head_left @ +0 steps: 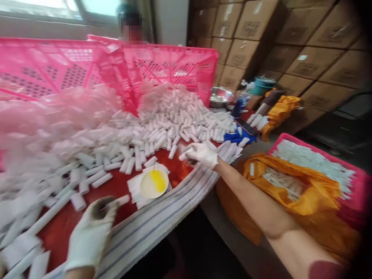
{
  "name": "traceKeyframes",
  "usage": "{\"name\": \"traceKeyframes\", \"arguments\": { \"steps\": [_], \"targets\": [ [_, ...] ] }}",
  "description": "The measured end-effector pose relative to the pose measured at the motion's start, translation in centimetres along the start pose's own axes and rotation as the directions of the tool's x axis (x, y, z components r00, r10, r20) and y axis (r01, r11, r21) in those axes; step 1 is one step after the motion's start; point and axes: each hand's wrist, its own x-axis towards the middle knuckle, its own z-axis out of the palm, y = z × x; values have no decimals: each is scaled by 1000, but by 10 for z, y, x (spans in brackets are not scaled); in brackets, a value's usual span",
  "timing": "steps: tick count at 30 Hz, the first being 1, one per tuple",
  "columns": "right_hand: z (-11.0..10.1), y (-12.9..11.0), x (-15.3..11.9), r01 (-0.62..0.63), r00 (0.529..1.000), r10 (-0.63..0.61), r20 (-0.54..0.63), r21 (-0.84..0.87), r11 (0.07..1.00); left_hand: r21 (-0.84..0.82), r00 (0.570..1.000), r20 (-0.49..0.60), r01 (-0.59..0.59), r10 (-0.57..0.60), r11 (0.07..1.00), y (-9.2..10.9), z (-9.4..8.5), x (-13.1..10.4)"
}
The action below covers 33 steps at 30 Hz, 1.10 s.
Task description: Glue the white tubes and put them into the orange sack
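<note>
My left hand, in a white glove, is closed around a short white tube at the lower left, over the red tabletop. Right of it a white bowl with a yellow patch rests on white paper. My right hand, also gloved, reaches over the table beyond the bowl. Its fingers are bent together around a small white piece, blurred by motion. A large pile of white tubes lies beyond both hands.
Pink crates stand behind the pile, with a person beyond them. A striped towel covers the near edge. On the right are a blue cloth, an orange sack, a pink crate of white pieces and stacked cartons.
</note>
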Motion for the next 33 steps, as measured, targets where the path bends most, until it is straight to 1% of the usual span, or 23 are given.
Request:
{"name": "traceKeyframes", "arguments": {
  "steps": [1, 2, 3, 4, 6, 8, 10, 12, 13, 14, 15, 16, 17, 20, 21, 23, 24, 25, 27, 28, 29, 32, 33],
  "targets": [
    [7, 0, -4, -38, 993, 31, 117, 62, 997, -14, 1000, -7, 6, -6, 1000, 7, -1, -5],
    [14, 0, -8, -82, 973, 54, 225, 118, 990, -27, 1000, -8, -5, 4, 1000, 13, 0, -8],
    [22, 1, -11, -125, 949, 69, 308, 164, 979, -25, 1000, -13, -24, 23, 999, 16, 2, -10],
    [30, 2, -14, -154, 931, 75, 356, 198, 968, -6, 999, -16, -47, 46, 999, 18, 5, -11],
    [48, 5, -15, -178, 924, 83, 372, 228, 957, 67, 995, -5, -100, 101, 993, 17, 9, -11],
    [65, 11, -11, -166, 939, 96, 332, 189, 968, 170, 989, 30, -148, 145, 974, 13, 10, -9],
    [78, 20, -6, -75, 958, 50, 283, 80, 994, 270, 981, 88, -193, 175, 943, 8, 8, -8],
    [84, 30, -4, 102, 964, -95, 250, -14, 995, 345, 975, 122, -215, 184, 914, 6, 6, -7],
    [85, 35, -4, 207, 949, -191, 249, -41, 977, 365, 976, 120, -211, 179, 907, 6, 6, -7],
    [84, 39, -6, 303, 925, -281, 255, -53, 952, 373, 979, 106, -201, 174, 906, 7, 5, -7],
    [83, 42, -7, 374, 901, -349, 259, -55, 926, 372, 983, 80, -186, 168, 909, 7, 5, -7],
    [82, 45, -9, 414, 884, -387, 262, -54, 909, 359, 985, 53, -171, 163, 917, 8, 6, -8],
    [80, 47, -11, 422, 879, -394, 267, -54, 905, 327, 987, 25, -157, 158, 932, 9, 7, -8],
    [77, 50, -17, 403, 898, -375, 231, -89, 911, 115, 991, -36, -121, 125, 986, 13, 11, -10],
    [77, 50, -18, 429, 888, -393, 237, -127, 894, 26, 993, -41, -106, 107, 994, 14, 13, -11],
    [76, 49, -21, 509, 849, -452, 273, -192, 839, -128, 997, -22, -76, 73, 989, 16, 17, -13],
    [76, 48, -22, 527, 838, -464, 285, -206, 825, -180, 998, -7, -66, 66, 981, 17, 20, -14],
    [76, 47, -24, 520, 843, -458, 283, -207, 829, -218, 998, 7, -59, 62, 974, 18, 21, -15],
    [76, 47, -27, 469, 875, -427, 228, -177, 865, -255, 998, 29, -51, 60, 966, 20, 24, -17],
    [76, 47, -28, 456, 882, -420, 212, -170, 873, -257, 997, 37, -49, 61, 965, 21, 25, -18],
    [75, 47, -30, 466, 878, -426, 217, -186, 865, -254, 997, 40, -50, 62, 966, 22, 26, -20],
    [74, 48, -34, 547, 833, -478, 279, -288, 786, -257, 997, 38, -55, 67, 965, 27, 26, -23],
    [75, 48, -35, 555, 828, -481, 288, -305, 774, -270, 997, 39, -52, 65, 961, 28, 26, -23]
  ]
}}
